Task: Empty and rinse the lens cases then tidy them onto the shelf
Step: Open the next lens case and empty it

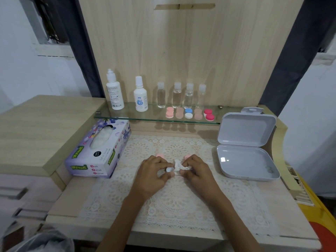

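Note:
My left hand [154, 171] grips a small white lens case [169, 169] over the lace mat, fingers curled round it. My right hand [195, 169] pinches a crumpled white tissue [180, 165] against the case. Two pink caps [160, 155] [187, 157] lie on the mat just behind my hands, partly hidden by my fingers. On the glass shelf [127, 116] several closed lens cases stand in a row: pink [169, 112], beige [179, 113], blue and white [188, 113], beige [198, 114], red [209, 114].
A tissue box [98, 151] lies left of the mat. An open grey plastic box [245, 148] sits at the right. Two white solution bottles [114, 91] and several clear small bottles [181, 95] stand at the shelf's back. A raised wooden cabinet top [36, 128] is at left.

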`<state>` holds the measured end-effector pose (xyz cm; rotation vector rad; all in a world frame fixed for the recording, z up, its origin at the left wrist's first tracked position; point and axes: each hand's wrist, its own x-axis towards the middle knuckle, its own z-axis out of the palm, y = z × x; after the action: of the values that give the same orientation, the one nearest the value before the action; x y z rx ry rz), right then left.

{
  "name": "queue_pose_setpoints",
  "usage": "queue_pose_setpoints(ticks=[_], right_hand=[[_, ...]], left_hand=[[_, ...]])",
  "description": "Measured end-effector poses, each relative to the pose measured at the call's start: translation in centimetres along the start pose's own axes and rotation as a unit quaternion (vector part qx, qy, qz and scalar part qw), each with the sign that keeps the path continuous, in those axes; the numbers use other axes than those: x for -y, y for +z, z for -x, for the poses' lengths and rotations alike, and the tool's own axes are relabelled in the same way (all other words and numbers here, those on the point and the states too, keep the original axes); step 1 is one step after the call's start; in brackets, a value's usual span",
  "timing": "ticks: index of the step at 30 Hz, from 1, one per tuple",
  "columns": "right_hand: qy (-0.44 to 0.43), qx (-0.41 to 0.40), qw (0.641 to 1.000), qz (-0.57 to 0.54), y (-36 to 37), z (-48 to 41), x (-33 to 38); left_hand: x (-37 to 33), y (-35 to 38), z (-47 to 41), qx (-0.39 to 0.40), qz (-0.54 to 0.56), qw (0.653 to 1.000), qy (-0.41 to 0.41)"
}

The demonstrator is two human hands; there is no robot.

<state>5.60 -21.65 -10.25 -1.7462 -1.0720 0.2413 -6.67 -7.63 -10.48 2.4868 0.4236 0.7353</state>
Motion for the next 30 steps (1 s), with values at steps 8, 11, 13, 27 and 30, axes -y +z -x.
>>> queue_pose_setpoints(ticks=[8,11,13,27,30], right_hand=[[0.04,-0.076,0.989,-0.119,-0.6,0.2,0.6],[0.033,-0.079,0.989,-0.118,-0.6,0.4,1.2],[0.027,-0.084,0.989,-0.116,-0.6,0.5,1.3],[-0.055,-0.069,0.996,-0.011,0.6,-1.1,4.0],[-0.063,-0.03,0.997,-0.04,3.0,-1.2,5.7]], left_hand=[[0.0,-0.1,0.0,0.005,-0.004,1.0,-0.011],[-0.3,-0.3,-0.1,0.009,0.002,1.0,-0.02],[-0.5,-0.4,-0.3,0.02,0.009,0.999,-0.024],[0.5,-5.9,1.2,0.055,0.042,0.996,-0.059],[1.4,-8.0,2.9,0.045,0.048,0.996,-0.068]])
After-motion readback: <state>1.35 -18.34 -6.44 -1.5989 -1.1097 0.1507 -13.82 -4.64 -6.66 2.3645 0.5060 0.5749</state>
